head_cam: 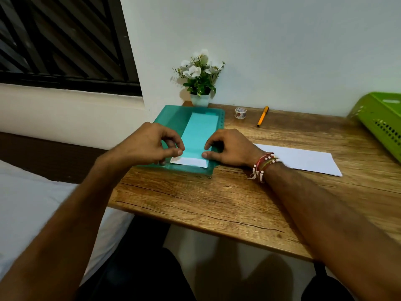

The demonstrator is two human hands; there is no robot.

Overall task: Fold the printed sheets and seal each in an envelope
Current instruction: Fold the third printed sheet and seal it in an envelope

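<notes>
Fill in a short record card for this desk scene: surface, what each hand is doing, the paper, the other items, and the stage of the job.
surface: wooden desk against a white wall
left hand: pinches the left edge of a white sheet
right hand: presses the sheet's right edge
sheet: mostly inside a teal folder, near end sticking out
spare paper: flat, right of the hands
back of desk: tape roll, orange pen, flower pot
far right: green basket
stage: no envelope in view
</notes>
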